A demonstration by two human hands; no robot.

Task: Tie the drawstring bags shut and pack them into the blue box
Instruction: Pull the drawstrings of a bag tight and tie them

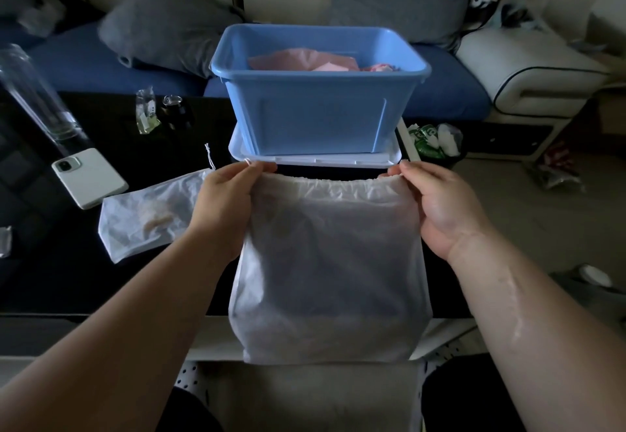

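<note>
Left hand [227,194] and right hand [437,208] each pinch a top corner of the large white bag [332,262], which hangs at centre frame. Its mouth is puckered, not yet tied. Blue box [318,109] at 12 o'clock, on a white lid [305,160], holds pink items [305,59]. Smaller bag [149,211] lies unpacked at 9 o'clock on the black table [67,279], phone [89,177] at 10. Dim room, blue sofa [101,62] behind.

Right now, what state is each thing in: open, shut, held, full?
Large drawstring bag: held by its top corners, top edge ruffled, no knot visible.
Small drawstring bag: lying flat on the table, cord loose.
Blue box: open, pink items inside, standing on its white lid.
Left hand: pinching the large bag's left corner.
Right hand: pinching its right corner.
Phone: face down.
</note>
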